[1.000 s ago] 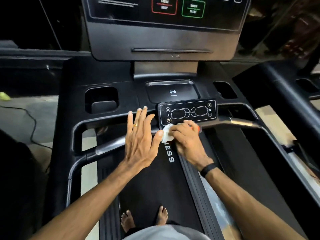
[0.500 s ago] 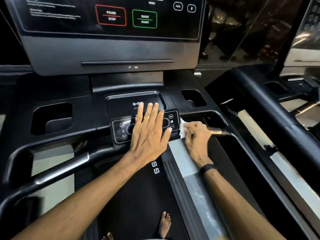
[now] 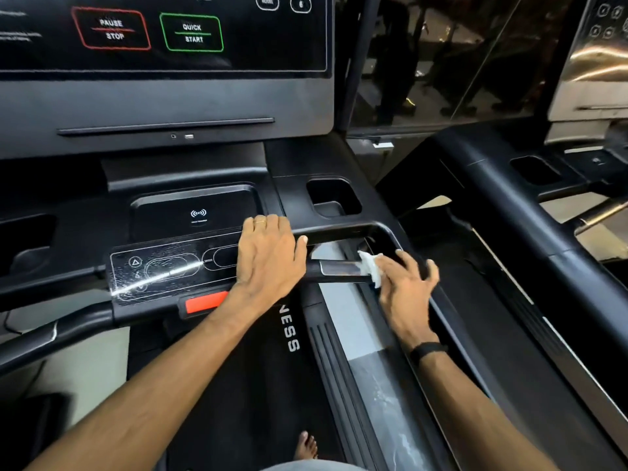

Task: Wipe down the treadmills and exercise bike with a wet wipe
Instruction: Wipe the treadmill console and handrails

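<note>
A: White wet wipe (image 3: 371, 267) is being pressed against the shiny metal grip (image 3: 339, 267) on the right side of the treadmill (image 3: 163, 130), bunched up under the right hand (image 3: 406, 290). It's being held at the thumb side, with the other fingers spread loosely past the bar.

B: And the left hand (image 3: 268, 263)?

A: It's being laid flat on the right end of the button panel (image 3: 163, 270), fingers straight and together, nothing being gripped. A ring (image 3: 261, 221) is being worn on it, and a dark band (image 3: 427, 350) on the right wrist.

B: Anything else being shown?

A: Streaks are being caught by the light on the panel. A red tab (image 3: 206, 301) is sitting just under it, and a bare foot (image 3: 307, 445) is being rested on the belt (image 3: 244, 385). A second treadmill (image 3: 509, 212) is standing alongside on the right.
</note>
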